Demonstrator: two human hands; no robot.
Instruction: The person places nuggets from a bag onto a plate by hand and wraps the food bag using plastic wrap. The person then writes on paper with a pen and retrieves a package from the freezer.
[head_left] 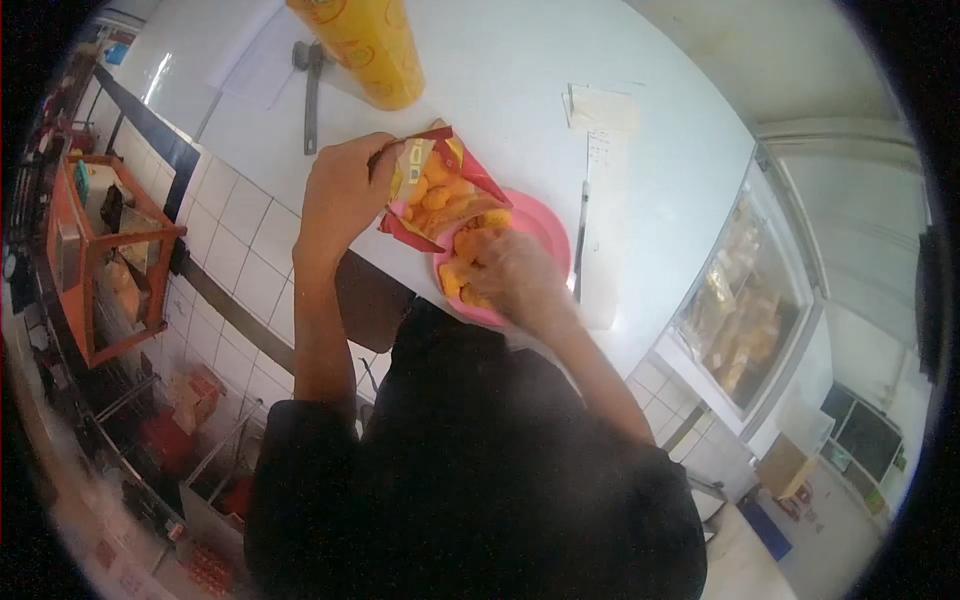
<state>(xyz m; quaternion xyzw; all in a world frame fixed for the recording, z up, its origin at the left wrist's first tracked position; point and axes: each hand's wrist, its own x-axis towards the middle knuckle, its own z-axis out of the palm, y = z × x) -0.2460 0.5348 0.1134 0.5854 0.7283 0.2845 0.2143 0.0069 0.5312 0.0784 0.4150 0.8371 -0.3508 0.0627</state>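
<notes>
My left hand [345, 185] grips the edge of a red-and-yellow paper food box [425, 235], its fingers closed on it. The box is tilted, with its open side towards me, and golden fried nuggets [438, 190] show inside. Its lower end rests over a pink plate [545, 225], where more fried pieces [455, 278] lie. Over the plate, my right hand [525, 275] reaches down to the food with its fingers bent and touching the pieces. Motion blur smears those fingers, so I cannot tell whether they hold a piece.
A tall yellow patterned cup [375, 55] and a dark-handled utensil [312, 100] are on the white table [500, 80]. Paper strips [605, 200] and a thin dark stick [582, 235] lie right of the plate. A glass-topped freezer [745, 300] stands right; an orange rack [110, 255] stands left.
</notes>
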